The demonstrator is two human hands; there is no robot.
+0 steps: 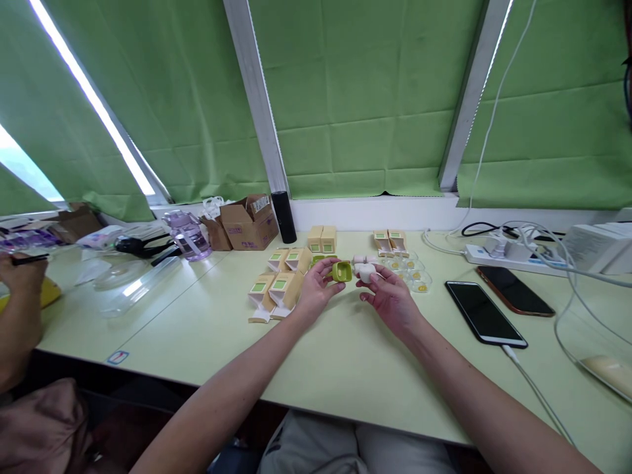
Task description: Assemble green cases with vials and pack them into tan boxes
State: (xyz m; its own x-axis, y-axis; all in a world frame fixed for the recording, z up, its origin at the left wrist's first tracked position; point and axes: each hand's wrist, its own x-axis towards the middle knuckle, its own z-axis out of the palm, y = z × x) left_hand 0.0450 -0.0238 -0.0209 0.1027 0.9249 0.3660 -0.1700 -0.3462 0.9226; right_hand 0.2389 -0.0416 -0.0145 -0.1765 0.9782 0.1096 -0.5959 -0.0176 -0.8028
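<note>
Pinched in the fingers of my left hand is a small green square case part, its hollow side facing me. My right hand grips a small white rounded piece close beside it, a slight gap apart. What exactly the white piece is I cannot make out. Behind my hands lies a pale pink item, partly hidden. Several small tan cartons with green labels, some with flaps open, stand by my left hand. A clear plastic tray with round cups holding yellow bits lies beyond my right hand.
Two phones and a power strip with loose cables lie to the right. A black cylinder, a cardboard box and a purple water bottle stand back left. Another person's arm rests at far left.
</note>
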